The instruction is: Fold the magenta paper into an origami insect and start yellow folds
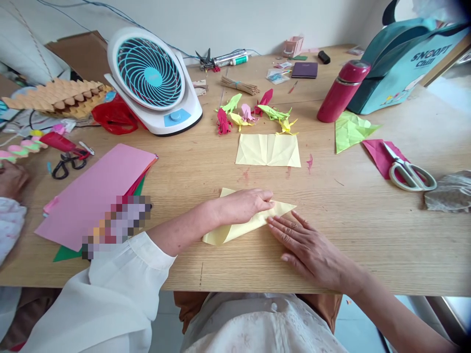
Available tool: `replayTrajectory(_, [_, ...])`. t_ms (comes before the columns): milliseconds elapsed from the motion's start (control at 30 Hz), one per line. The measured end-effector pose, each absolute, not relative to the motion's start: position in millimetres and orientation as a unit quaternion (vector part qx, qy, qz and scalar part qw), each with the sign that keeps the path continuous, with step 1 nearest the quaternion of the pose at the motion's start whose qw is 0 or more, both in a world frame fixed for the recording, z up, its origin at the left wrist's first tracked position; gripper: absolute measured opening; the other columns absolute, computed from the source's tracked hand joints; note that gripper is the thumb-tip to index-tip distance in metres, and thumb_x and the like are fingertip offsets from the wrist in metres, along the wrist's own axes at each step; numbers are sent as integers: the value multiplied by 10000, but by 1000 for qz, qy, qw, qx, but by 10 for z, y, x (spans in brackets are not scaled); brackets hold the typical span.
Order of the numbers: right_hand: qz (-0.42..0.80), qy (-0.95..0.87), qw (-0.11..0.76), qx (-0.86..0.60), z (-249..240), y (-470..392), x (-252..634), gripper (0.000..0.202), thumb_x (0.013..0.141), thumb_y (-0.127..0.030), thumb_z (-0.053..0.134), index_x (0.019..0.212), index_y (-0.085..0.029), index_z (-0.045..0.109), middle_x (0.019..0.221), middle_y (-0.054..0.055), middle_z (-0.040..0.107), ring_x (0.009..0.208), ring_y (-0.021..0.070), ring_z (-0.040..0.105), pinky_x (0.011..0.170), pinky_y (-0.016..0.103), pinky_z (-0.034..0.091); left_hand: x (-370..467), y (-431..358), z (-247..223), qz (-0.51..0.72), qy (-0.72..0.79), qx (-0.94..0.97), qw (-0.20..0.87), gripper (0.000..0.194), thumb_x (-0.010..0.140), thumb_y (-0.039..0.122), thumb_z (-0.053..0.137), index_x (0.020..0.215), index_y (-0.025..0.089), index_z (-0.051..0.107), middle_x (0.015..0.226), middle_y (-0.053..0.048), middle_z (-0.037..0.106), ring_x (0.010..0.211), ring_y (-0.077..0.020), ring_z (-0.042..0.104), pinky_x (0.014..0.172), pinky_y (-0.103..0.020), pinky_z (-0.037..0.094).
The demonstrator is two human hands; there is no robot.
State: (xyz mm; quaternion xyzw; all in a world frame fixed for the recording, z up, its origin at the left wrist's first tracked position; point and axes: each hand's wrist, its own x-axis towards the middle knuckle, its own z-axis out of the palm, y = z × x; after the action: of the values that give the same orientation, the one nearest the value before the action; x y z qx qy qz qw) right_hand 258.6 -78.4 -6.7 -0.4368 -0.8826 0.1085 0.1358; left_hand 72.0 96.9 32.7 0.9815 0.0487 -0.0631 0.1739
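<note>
A sheet of pale yellow paper (235, 230) lies partly folded near the front of the table, with a pointed corner to the right and a curled, raised edge at its lower left. Over it lies my left hand (246, 203), its fingers curled and pressed onto the paper, hiding the middle of the sheet. My right hand (309, 247) rests flat, fingers stretched out, with the fingertips touching the paper's lower right edge. Just beyond is a second yellow sheet (268, 150) with crease lines. Behind that sit several folded paper figures (274, 113) in green, pink, red and yellow.
Coloured paper sheets (99, 191) and a fan (154, 78) stand left. Scissors (410, 174), green paper (353, 131), a red flask (342, 93) and a blue bag (397, 68) are right. Another person's hand (13, 180) is at the far left, near black-handled scissors (66, 164).
</note>
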Motion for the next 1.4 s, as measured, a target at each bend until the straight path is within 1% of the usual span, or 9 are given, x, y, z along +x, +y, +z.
replayTrajectory(267, [83,-851,175,-488,-37,-705,2633,642,1019,-292,417,1578,-124,150,1562,166,367,1471,254,318,1217,542,237,737,969,351,-56,39,983,173,305,930,17,409,1056,146,655,969,-73,584,907,-180,552,792,-263,416])
replayTrajectory(567, [94,-884,141,-436,-113,-829,2416,727,998,-402,452,1563,-45,164,1600,204,252,1509,309,191,1208,576,243,743,985,345,-52,60,969,236,327,975,87,352,1071,144,659,920,-70,573,866,-185,549,757,-276,396])
replayTrajectory(700, [154,-906,184,-349,-33,-824,2386,633,1014,-370,418,1539,-57,255,1519,194,440,1468,272,325,1196,552,293,741,990,343,-64,63,966,243,354,952,50,342,1114,164,635,971,-65,583,883,-181,544,760,-277,398])
replayTrajectory(800, [149,-873,245,-394,0,-768,2444,529,1022,-301,396,1510,-104,339,1457,164,533,1395,248,450,1156,507,379,733,995,334,-64,45,973,219,362,925,18,356,1120,161,626,996,-69,579,898,-183,541,776,-283,396])
replayTrajectory(867, [127,-853,236,-448,-16,-722,2479,525,1018,-281,406,1516,-130,337,1460,156,531,1362,252,489,1136,507,401,731,1000,332,-66,41,975,207,351,909,5,374,1095,158,630,978,-63,573,877,-179,537,773,-280,392])
replayTrajectory(1033, [80,-864,166,-469,-131,-674,2450,695,1003,-376,454,1574,-108,162,1585,175,327,1489,302,265,1192,578,272,733,1026,316,-59,29,977,203,335,889,-4,396,1026,174,645,932,-49,554,854,-171,521,759,-267,384])
replayTrajectory(1167, [112,-883,154,-429,-126,-739,2365,749,991,-433,463,1568,-63,159,1615,205,205,1514,310,161,1208,568,234,736,1042,288,-54,27,976,211,305,945,62,378,1045,159,650,940,-59,558,857,-177,523,757,-277,382])
replayTrajectory(1233, [150,-899,153,-382,-54,-771,2335,744,988,-444,464,1555,-40,200,1594,225,266,1505,305,205,1211,550,243,734,1042,287,-55,35,973,220,324,979,105,347,1094,147,647,952,-71,564,862,-186,531,748,-284,382])
replayTrajectory(1400, [220,-894,213,-327,164,-694,2364,558,1015,-357,418,1501,-92,350,1383,165,600,1333,225,523,1197,489,316,732,1043,323,-65,23,974,217,389,993,104,288,1170,136,633,1022,-96,566,894,-189,541,750,-291,386])
